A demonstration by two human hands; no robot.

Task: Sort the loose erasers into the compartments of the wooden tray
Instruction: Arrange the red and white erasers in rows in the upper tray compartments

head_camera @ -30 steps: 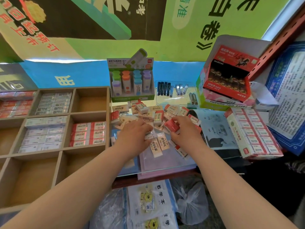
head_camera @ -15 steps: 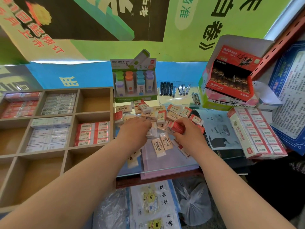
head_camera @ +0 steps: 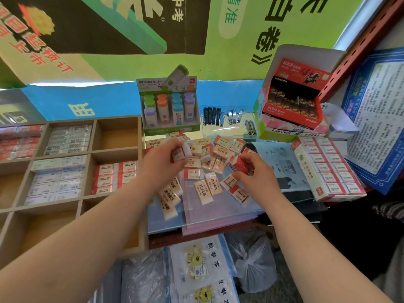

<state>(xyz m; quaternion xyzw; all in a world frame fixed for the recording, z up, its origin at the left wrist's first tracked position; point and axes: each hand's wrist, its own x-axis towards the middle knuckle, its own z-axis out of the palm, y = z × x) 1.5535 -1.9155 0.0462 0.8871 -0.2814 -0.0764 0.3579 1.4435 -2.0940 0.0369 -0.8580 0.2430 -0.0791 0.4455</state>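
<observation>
The left hand point(head_camera: 162, 162) is curled round a white eraser point(head_camera: 183, 152), lifted just above the pile point(head_camera: 205, 184). The right hand point(head_camera: 258, 173) is closed on red-sleeved erasers point(head_camera: 240, 165); how many cannot be told. The step in hand is judged to be gathering like kinds before they are carried across. It is best done if only one kind is kept in each hand, so that each handful can be dropped into a single compartment. The red ones should be laid flat, labels aligned, beside the red row point(head_camera: 115, 177) already stacked in the tray point(head_camera: 113, 152). For the cream kind, which makes up most of the pile, the empty compartment point(head_camera: 115, 138) behind that row could be used. Care should be taken that no eraser is swept off the near edge.

Below that edge a plastic bag point(head_camera: 253, 259) and notebooks point(head_camera: 201, 265) are seen. The pile is spread on the glass desk point(head_camera: 218, 211), with the tray just to its left and a full eraser box point(head_camera: 328, 169) to its right. Farther back a display box point(head_camera: 170, 110), nail clippers point(head_camera: 220, 115) and a red carton point(head_camera: 293, 99) are ranged. The wall behind is covered by a green poster point(head_camera: 240, 62).
</observation>
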